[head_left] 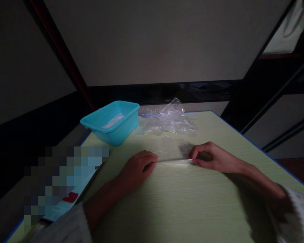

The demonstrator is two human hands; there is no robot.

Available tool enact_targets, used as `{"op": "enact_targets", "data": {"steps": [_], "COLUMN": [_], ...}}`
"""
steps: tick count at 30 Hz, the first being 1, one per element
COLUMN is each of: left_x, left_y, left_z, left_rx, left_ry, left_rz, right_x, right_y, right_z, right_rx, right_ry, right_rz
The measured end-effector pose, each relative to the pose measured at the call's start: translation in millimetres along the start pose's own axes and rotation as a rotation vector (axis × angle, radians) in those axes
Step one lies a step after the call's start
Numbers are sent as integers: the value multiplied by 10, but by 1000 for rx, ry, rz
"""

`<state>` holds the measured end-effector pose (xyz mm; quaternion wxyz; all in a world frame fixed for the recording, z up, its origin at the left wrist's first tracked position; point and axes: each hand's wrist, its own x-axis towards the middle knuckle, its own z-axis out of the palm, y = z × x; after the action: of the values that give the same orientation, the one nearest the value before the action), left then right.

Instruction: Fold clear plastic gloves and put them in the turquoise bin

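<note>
1. Left forearm (105,195): we see it slant inward from the lower left.
2. Left hand (138,165): we note its back uppermost, digits bent into a pinch.
3. Right forearm (259,179): we trace it from the lower right.
4. Right hand (216,158): we observe pinched digits forming a loop.

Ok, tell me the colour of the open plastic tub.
The tub is turquoise, best seen in the head view.

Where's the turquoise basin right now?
Head view, left of centre: the turquoise basin sits at the far-left corner of the table, beyond the left hand, crumpled clear plastic just to its right.
</note>
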<state>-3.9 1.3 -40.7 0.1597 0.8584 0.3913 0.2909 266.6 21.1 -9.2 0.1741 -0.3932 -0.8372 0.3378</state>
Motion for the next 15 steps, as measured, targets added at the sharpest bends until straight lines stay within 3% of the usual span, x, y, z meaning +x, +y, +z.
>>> {"op": "enact_targets", "data": {"steps": [15], "left_x": [14], "left_y": [-4], "left_z": [3], "left_rx": [-23], "left_ry": [11], "left_rz": [-1], "right_x": [-34], "right_y": [-95], "right_z": [-69], "right_rx": [41], "right_ry": [-70], "right_rz": [-16]}}
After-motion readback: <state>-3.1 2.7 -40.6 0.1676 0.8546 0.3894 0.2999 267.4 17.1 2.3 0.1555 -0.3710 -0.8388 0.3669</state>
